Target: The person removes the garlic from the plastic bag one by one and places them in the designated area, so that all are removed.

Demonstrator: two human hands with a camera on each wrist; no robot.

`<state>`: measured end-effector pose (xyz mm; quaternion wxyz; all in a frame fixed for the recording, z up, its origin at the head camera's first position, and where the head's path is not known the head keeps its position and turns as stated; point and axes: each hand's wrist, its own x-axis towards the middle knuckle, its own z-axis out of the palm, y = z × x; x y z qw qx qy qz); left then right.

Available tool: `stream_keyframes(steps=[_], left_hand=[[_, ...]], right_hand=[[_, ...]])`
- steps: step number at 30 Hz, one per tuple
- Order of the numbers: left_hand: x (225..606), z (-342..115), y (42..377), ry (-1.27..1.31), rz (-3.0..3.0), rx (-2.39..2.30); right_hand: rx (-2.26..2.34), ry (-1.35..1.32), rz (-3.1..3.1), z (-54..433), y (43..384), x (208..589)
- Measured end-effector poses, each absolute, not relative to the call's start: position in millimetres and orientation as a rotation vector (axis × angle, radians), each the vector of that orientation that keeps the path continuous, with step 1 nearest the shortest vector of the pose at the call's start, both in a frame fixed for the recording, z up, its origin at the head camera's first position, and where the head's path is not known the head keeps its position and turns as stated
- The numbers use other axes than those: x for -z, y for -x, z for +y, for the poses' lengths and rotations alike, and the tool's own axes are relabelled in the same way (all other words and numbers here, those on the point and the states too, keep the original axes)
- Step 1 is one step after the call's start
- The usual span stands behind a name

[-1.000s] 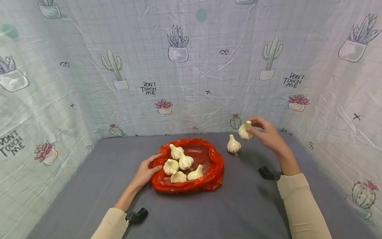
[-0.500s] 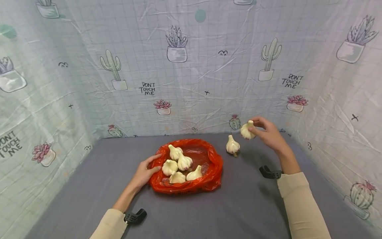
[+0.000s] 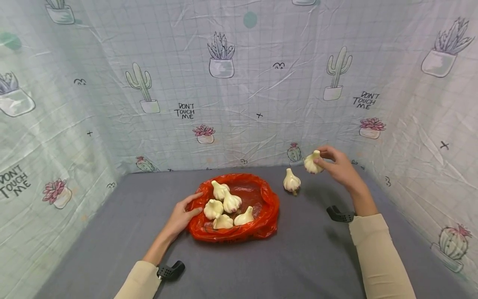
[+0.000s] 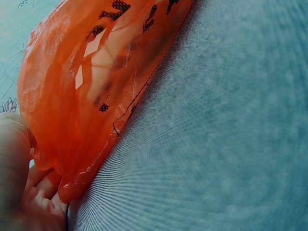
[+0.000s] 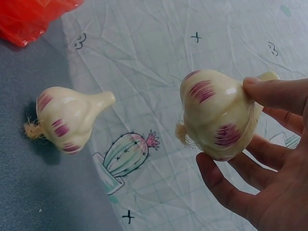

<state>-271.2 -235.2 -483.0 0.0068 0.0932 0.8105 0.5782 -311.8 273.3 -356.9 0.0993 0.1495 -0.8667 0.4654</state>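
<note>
Seven garlic bulbs are seen in all: five in a bag, one on the table, one in a hand. One red plastic bag is set open on the grey table, its rim spread into a rough oval. Inside it, five bulbs are gathered, four grouped toward the left and one placed near the front; the right part of the bag's floor is left bare.

The bag's left side is held by the left hand, with the thumb and forefinger spread apart over the plastic; the remaining fingers are partly hidden beneath it. Black marks are printed on the bag's outer wall, as shown in the left wrist view.

One bulb is held up above the table by the right hand, clamped between the thumb, pressed at its neck, and the fingers, which are set separately around its body. Purple streaks and a tuft of roots are shown on it. Just beside it, on the table to the right of the bag, one loose bulb is placed; whether it is stood or laid down cannot be told.

Two beige sleeves and two black wrist devices are worn. Behind, a pale sheet is hung, printed with potted cacti and, three times, "Don't touch me".
</note>
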Motion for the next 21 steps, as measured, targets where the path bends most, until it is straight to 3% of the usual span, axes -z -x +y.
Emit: stream_keyframes(steps=[21], left_hand=[[483.0, -235.2, 271.5, -0.287, 2.563, -1.785]], right_hand=[[-1.430, -0.440, -2.583, 277.3, 317.0, 365.3]])
